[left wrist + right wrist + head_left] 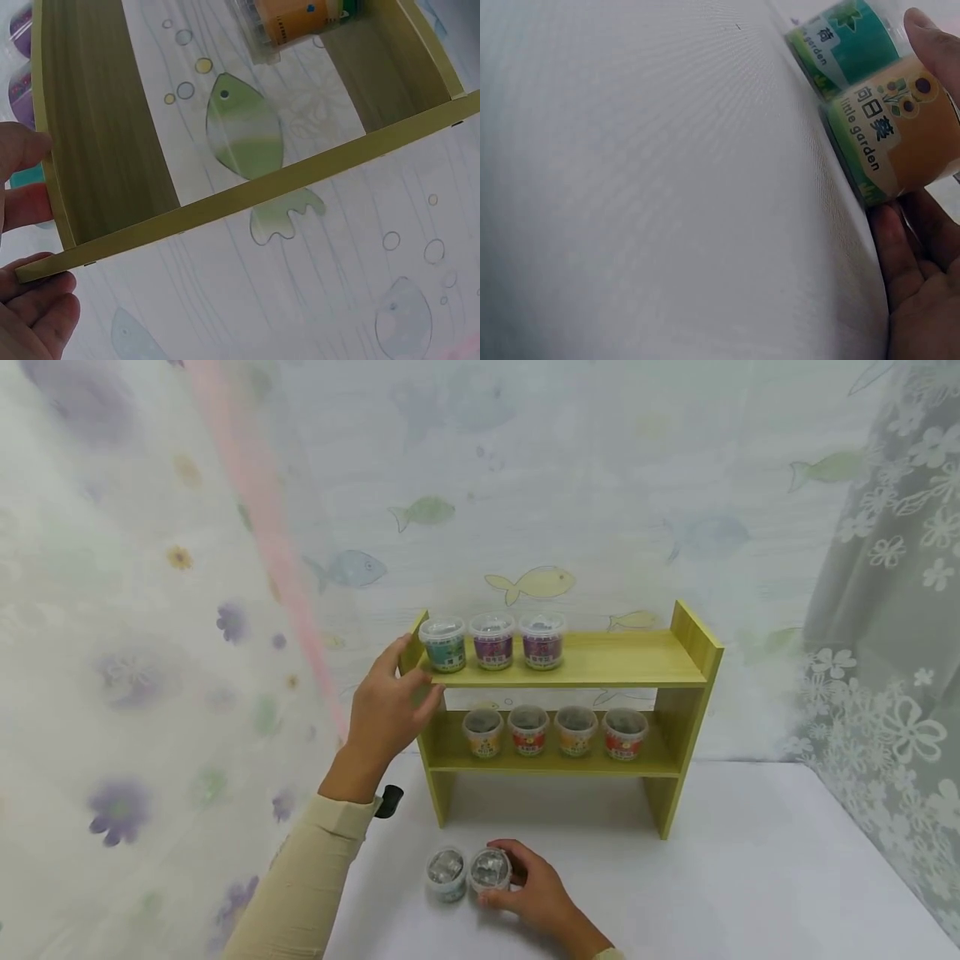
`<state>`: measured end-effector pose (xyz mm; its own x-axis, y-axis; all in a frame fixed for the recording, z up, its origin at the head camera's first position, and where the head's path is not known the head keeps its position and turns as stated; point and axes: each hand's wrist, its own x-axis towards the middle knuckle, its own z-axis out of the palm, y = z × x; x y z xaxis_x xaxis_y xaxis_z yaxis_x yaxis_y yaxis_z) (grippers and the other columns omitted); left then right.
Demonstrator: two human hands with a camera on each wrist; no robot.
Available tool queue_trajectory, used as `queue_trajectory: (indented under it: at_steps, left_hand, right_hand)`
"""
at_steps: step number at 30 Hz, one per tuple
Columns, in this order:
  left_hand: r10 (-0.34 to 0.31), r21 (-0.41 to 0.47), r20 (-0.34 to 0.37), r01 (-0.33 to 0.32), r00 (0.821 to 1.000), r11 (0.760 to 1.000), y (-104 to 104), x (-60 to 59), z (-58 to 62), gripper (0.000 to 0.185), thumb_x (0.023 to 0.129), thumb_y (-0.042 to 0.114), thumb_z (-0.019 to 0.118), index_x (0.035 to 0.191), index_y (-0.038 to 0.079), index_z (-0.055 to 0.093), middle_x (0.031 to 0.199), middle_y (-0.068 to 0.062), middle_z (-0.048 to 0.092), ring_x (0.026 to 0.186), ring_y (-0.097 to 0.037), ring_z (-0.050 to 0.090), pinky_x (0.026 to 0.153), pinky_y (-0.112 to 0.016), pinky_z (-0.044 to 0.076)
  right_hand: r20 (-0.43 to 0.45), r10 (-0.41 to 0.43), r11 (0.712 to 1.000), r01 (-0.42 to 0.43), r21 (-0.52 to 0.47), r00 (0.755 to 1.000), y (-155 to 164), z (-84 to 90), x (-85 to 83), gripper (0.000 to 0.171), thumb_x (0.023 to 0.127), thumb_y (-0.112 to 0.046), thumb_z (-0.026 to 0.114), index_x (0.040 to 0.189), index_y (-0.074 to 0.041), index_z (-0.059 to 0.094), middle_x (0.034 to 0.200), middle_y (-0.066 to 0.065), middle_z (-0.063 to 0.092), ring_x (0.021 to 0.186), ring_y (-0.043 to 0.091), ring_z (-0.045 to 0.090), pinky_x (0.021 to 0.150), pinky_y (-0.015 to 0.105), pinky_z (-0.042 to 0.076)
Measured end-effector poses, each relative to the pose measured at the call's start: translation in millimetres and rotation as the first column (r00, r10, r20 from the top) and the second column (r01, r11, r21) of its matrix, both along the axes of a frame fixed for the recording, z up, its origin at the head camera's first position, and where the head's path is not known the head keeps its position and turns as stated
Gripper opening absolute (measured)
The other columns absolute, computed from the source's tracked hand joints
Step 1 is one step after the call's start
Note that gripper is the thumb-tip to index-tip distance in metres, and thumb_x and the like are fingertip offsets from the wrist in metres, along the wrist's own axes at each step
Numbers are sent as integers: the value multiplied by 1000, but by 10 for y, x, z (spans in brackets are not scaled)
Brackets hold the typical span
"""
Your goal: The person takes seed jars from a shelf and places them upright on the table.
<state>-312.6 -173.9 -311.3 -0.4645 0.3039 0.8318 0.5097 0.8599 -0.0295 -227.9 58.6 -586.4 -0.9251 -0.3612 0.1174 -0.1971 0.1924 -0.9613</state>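
My right hand [542, 893] grips a clear plastic cup [904, 135] with an orange sunflower label, thumb on one side and fingers on the other. Low over the white tabletop, that cup stands beside a teal-labelled cup [446, 875]. Silvery contents show through the tops of both. My left hand [392, 706] is up at the left end of a yellow-green two-tier shelf [630, 660]. The left wrist view has its thumb and fingers around the corner of the shelf's boards [64, 259]. Right by those fingers on the upper tier is another teal cup [446, 652].
Two purple-labelled cups [542, 647] continue the upper row. Along the lower tier [555, 767] stand several cups with orange and red labels. A small black object [388, 802] lies left of the shelf. Behind hangs a fish-patterned curtain [600, 510]; a lace curtain [900, 710] hangs at right.
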Motion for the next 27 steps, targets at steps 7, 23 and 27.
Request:
queue_trajectory:
  at_steps: [7, 23, 27]
  left_hand:
    - [0, 21, 5, 0, 1000, 1000, 17, -16, 2, 21, 89, 29, 80, 89, 8, 78, 148, -23, 57, 135, -38, 58, 99, -51, 56]
    - [-13, 26, -7, 13, 1000, 1000, 33, -17, -1, 20, 89, 30, 80, 88, 10, 77, 147, -23, 57, 135, -38, 57, 97, -51, 57]
    - [-17, 26, -25, 18, 1000, 1000, 7, -7, 2, 20, 88, 29, 80, 88, 9, 77, 146, -24, 57, 134, -40, 58, 94, -53, 58]
  right_hand:
    - [-9, 3, 1000, -3, 9, 1000, 30, 10, -34, 72, 77, -31, 93, 140, -20, 60, 130, -2, 68, 116, 11, 66, 92, 18, 53]
    - [43, 48, 998, -47, -30, 998, 72, -14, -68, 78, 77, -27, 93, 145, -14, 57, 134, 4, 65, 117, 15, 67, 93, 18, 53]
    - [68, 66, 997, -62, -49, 996, 68, -16, -77, 81, 77, -28, 93, 147, -11, 54, 137, 6, 64, 121, 18, 65, 97, 23, 54]
